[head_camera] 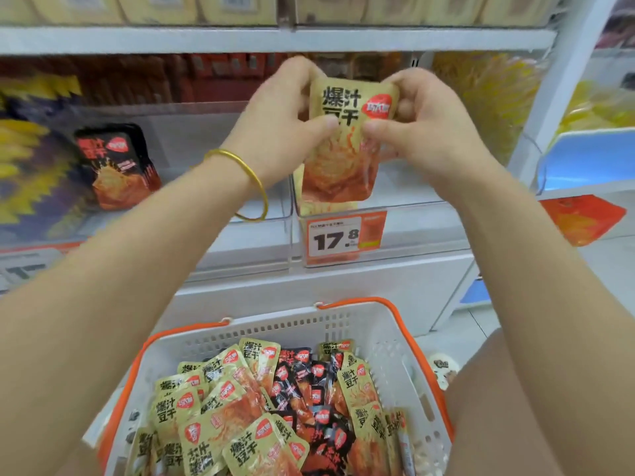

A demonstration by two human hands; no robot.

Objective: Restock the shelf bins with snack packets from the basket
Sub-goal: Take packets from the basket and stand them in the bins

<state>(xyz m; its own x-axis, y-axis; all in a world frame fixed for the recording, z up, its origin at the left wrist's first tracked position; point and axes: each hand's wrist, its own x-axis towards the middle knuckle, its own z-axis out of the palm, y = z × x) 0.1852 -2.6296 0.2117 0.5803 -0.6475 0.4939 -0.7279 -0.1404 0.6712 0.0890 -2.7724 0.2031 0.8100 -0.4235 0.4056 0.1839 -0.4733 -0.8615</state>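
The left hand [275, 121] and the right hand [422, 132] both pinch 1 gold snack packet [343, 142], thumbs on its front. Its long axis is upright, top at 12 o'clock. The clear shelf bin [405, 201] with the 17.8 price tag [338, 237] lies just behind and below, at 6 o'clock; both hands look equally near. The basket [388, 334] sits lower.

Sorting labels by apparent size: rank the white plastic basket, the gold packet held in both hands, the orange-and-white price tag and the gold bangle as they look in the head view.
1. White plastic basket, by far.
2. Gold packet.
3. Orange-and-white price tag and gold bangle: look alike, so unranked.
The basket is nearer the camera, which exaggerates it.
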